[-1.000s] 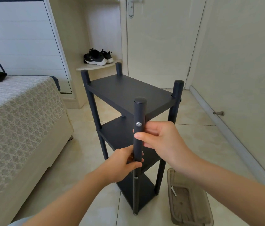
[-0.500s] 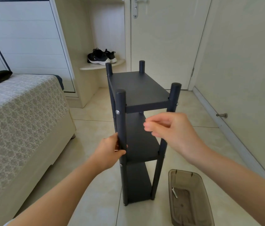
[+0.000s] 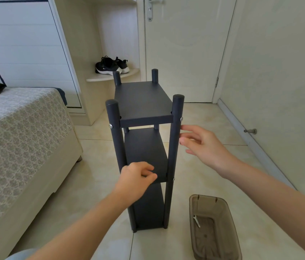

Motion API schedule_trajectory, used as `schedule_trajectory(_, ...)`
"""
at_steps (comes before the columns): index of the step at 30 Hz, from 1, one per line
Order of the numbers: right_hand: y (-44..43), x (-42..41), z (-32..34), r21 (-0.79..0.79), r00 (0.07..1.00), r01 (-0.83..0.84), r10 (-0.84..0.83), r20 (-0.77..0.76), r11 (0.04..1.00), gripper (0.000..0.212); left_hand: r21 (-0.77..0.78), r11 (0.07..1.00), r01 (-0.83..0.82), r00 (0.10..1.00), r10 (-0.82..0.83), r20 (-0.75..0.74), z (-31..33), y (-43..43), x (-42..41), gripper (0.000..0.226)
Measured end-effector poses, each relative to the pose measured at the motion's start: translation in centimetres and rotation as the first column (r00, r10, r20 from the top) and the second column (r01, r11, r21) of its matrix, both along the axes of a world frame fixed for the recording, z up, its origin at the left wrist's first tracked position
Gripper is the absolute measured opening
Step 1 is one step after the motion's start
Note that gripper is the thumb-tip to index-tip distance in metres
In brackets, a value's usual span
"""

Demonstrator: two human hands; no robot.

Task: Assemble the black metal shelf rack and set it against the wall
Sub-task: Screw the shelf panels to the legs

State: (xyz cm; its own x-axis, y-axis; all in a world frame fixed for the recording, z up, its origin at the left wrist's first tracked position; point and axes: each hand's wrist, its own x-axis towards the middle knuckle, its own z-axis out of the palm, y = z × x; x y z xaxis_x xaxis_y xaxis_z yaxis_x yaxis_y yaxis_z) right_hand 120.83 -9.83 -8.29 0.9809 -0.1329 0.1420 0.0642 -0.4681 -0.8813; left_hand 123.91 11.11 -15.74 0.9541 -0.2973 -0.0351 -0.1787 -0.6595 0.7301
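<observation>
- Shelf rack (image 3: pixel 144 102) stood upright on the tiled floor (image 3: pixel 95 184), out in the open between the bed (image 3: pixel 16 137) and the right-hand wall (image 3: pixel 279 72), short end toward me.
- All three shelves sat between four posts, and screw heads showed at the top of both near posts. I judged assembly done or close to it; I could not check the far joints.
- Left hand (image 3: pixel 134 179) sat low, over the near-left post (image 3: pixel 115 132) at the level of the middle shelf (image 3: pixel 144 151). Its fingers were curled, but I could not tell whether they gripped post, shelf edge or nothing.
- Right hand (image 3: pixel 204 145) was spread and held nothing, its fingertips (image 3: pixel 184 138) just beside the near-right post (image 3: pixel 176 139), below the top shelf; contact was unclear.
- Brown tray (image 3: pixel 206 197) lay on the floor near the rack's right foot, with a small wrench (image 3: pixel 197 220) inside.
- Step in hand, as I read it: getting hold of the finished rack to move it to the wall.
- Next move called for a firm grip on both near posts at matched height, then a lift or a level slide to the right.
- Cautions: keep the tall, narrow frame from tipping; steer the feet past the tray; mind the door stop (image 3: pixel 250 131) on the wall; leave the door (image 3: pixel 181 53) free to swing.
</observation>
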Motion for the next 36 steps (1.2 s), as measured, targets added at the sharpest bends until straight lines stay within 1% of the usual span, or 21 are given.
schedule_trajectory(2,0.5,0.5,0.3,0.031,1.0,-0.007,0.006,0.016,0.999,0.042,-0.062,0.996,0.067,0.997,-0.069,-0.025,0.0,-1.3,0.0,0.042)
schedule_trajectory(4,0.8,0.8,0.4,0.063,0.999,-0.022,0.021,0.024,0.998,0.04,-0.144,0.987,0.077,0.996,-0.084,-0.042,0.1,-2.4,0.1,0.053)
schedule_trajectory(8,1.4,1.5,0.4,0.092,0.999,-0.021,0.017,0.043,0.996,0.032,-0.235,0.97,0.054,0.996,-0.068,-0.054,0.0,-4.4,0.8,0.059)
schedule_trajectory(10,1.6,1.7,0.3,0.099,0.998,-0.03,0.024,0.057,0.995,0.028,-0.256,0.966,0.041,0.996,-0.059,-0.062,-0.2,-5.2,1.2,0.055)
schedule_trajectory(13,1.6,1.7,0.3,0.136,0.997,-0.061,0.053,0.063,0.989,0.027,-0.238,0.971,0.033,0.997,-0.048,-0.057,-0.8,-6.0,1.6,0.044)
schedule_trajectory(18,1.6,1.2,0.6,0.155,0.992,-0.104,0.091,0.088,0.982,0.027,-0.235,0.971,0.05,0.999,-0.052,-0.002,-0.5,-5.9,1.6,0.017)
schedule_trajectory(20,1.8,1.0,1.0,0.179,0.988,-0.125,0.106,0.113,0.976,0.029,-0.268,0.96,0.077,0.997,-0.08,-0.002,0.0,-5.4,1.3,0.014)
schedule_trajectory(24,2.3,0.7,2.4,0.188,0.98,-0.142,0.112,0.162,0.972,0.026,-0.392,0.913,0.111,0.991,-0.131,-0.025,1.6,-4.4,0.2,0.005)
schedule_trajectory(28,3.0,0.6,3.8,0.233,0.966,-0.151,0.094,0.239,0.961,0.026,-0.519,0.839,0.161,0.98,-0.197,-0.015,3.8,-3.5,-1.3,0.011)
schedule_trajectory(30,3.5,0.6,4.4,0.22,0.957,-0.145,0.081,0.277,0.965,0.025,-0.564,0.808,0.167,0.977,-0.214,-0.017,4.6,-3.2,-2.2,0.012)
schedule_trajectory(33,4.2,0.6,5.1,0.226,0.952,-0.15,0.078,0.297,0.963,0.024,-0.588,0.79,0.172,0.979,-0.205,0.01,5.5,-2.8,-2.8,0.011)
schedule_trajectory(36,4.6,0.6,5.6,0.248,0.958,-0.176,0.108,0.267,0.952,0.033,-0.603,0.781,0.159,0.982,-0.191,0.012,6.2,-2.4,-2.8,0.013)
